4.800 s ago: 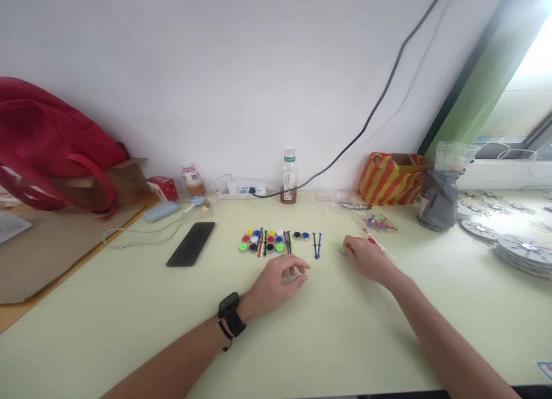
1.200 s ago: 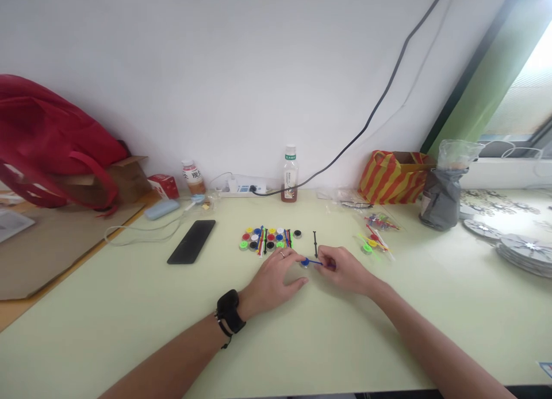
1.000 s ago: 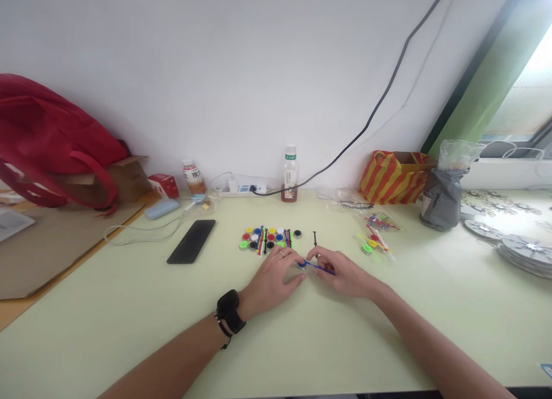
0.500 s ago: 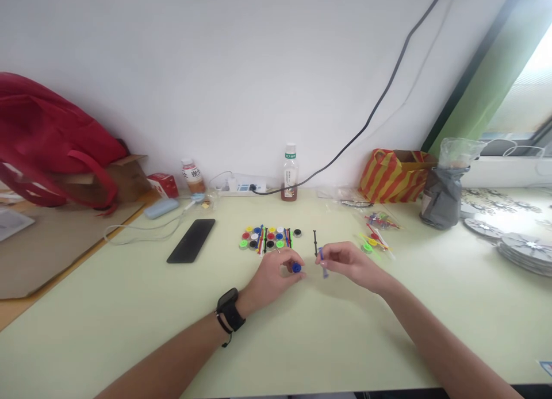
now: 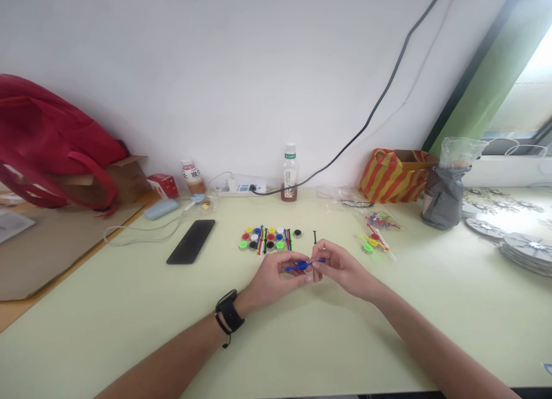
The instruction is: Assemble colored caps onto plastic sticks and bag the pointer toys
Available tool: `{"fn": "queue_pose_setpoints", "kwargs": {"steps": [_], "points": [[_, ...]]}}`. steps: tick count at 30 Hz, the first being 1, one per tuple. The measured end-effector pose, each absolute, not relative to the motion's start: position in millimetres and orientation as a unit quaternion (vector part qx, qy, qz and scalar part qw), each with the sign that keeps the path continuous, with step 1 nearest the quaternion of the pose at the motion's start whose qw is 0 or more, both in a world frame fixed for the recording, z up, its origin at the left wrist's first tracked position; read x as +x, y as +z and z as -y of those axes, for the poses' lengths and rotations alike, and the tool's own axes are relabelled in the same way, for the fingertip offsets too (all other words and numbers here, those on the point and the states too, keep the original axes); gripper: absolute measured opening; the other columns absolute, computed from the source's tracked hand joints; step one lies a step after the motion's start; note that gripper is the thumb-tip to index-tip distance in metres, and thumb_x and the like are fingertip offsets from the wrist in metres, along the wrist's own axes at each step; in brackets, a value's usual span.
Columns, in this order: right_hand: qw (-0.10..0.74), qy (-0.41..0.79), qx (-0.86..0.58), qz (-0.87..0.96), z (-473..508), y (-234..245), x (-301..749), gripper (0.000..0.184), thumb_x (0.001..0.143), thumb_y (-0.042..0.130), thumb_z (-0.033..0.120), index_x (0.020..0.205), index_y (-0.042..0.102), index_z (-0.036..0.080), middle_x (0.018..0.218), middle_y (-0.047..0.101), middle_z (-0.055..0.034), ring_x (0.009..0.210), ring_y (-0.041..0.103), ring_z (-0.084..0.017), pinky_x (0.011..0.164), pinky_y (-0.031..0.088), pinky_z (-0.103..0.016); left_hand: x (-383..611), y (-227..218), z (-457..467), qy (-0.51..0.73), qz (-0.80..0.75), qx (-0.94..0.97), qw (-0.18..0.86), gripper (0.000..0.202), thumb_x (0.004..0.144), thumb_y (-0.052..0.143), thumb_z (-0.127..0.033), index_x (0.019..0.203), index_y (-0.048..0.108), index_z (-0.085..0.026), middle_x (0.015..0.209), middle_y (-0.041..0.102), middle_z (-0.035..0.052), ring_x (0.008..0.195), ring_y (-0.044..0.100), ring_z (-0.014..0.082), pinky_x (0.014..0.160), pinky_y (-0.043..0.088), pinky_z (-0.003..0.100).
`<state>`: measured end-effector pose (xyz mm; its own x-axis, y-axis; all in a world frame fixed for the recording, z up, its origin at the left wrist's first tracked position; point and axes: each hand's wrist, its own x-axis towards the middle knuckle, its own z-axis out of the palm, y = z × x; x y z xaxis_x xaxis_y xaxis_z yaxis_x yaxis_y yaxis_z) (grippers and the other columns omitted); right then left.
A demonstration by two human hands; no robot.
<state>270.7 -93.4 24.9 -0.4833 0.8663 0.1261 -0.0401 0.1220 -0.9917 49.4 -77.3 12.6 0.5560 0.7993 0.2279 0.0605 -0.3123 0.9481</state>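
My left hand is closed, thumb and fingers holding a small blue round disc. A thin blue plastic arrow lies across that disc, its right end pinched by my right hand. Whether the two pieces are joined, I cannot tell. Just beyond my right fingers lies a black arrow, partly hidden. Past my left hand, several coloured discs sit in rows, with bundles of coloured arrows between them. One black disc is at the right end.
A black phone lies on the left. Bottles, a power strip and a striped bag stand by the wall. Loose coloured pieces and a stack of grey discs are at right. A black cable hangs across.
My right hand has moved left with the blue arrow, which has turned from upright to nearly level and now lies over the blue disc. My left hand has barely moved.
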Motion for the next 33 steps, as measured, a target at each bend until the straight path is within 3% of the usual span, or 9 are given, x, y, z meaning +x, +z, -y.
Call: {"fn": "queue_pose_setpoints", "kwargs": {"steps": [7,14,24,28,31,33], "points": [[0.372,0.541,-0.363,0.661,93,17,269,0.032,0.095,0.067,0.052,0.099,0.053,0.023,0.085,0.062,-0.0001,0.073,0.057,-0.015,0.067,0.047,-0.029,48,9,75,0.369,-0.326,0.740,0.457,0.025,0.094,0.072,-0.033,0.114,0.079,-0.020,0.112,0.077,0.0093,0.100,0.072,0.0220,0.088,0.059,0.032],[0.390,0.492,-0.376,0.681,87,16,277,0.023,0.099,0.064,0.045,0.103,0.059,0.023,0.079,0.049,0.0028,0.072,0.044,-0.014,0.065,0.035,-0.028,44,3,68,0.404,-0.323,0.750,0.412,0.021,0.085,0.082,-0.028,0.105,0.083,-0.022,0.104,0.081,0.0083,0.098,0.074,0.0227,0.089,0.058,0.034],[0.407,0.518,-0.375,0.652,90,23,274,0.021,0.096,0.066,0.042,0.102,0.060,0.023,0.079,0.048,0.0029,0.073,0.044,-0.014,0.066,0.035,-0.028,44,10,70,0.377,-0.308,0.769,0.415,0.014,0.086,0.081,-0.027,0.099,0.084,-0.022,0.100,0.082,0.0082,0.096,0.076,0.0239,0.087,0.060,0.036],[0.416,0.503,-0.382,0.654,90,22,275,0.022,0.098,0.063,0.044,0.102,0.060,0.023,0.079,0.046,0.0030,0.071,0.043,-0.014,0.065,0.036,-0.028,46,10,74,0.394,-0.296,0.746,0.447,0.018,0.086,0.080,-0.027,0.103,0.082,-0.020,0.112,0.079,0.0104,0.103,0.074,0.0239,0.092,0.061,0.036],[0.418,0.499,-0.381,0.656,89,20,275,0.022,0.100,0.060,0.044,0.106,0.059,0.023,0.079,0.047,0.0029,0.068,0.044,-0.013,0.065,0.039,-0.029,47,10,76,0.381,-0.273,0.731,0.497,0.018,0.091,0.075,-0.028,0.106,0.081,-0.019,0.122,0.075,0.0121,0.113,0.071,0.0243,0.099,0.060,0.036],[0.425,0.494,-0.382,0.655,88,18,274,0.025,0.100,0.059,0.044,0.117,0.058,0.025,0.086,0.052,0.0016,0.067,0.048,-0.013,0.065,0.043,-0.029,48,9,76,0.372,-0.274,0.719,0.519,0.020,0.092,0.075,-0.029,0.108,0.079,-0.019,0.118,0.076,0.0115,0.108,0.073,0.0230,0.098,0.060,0.036]]}}
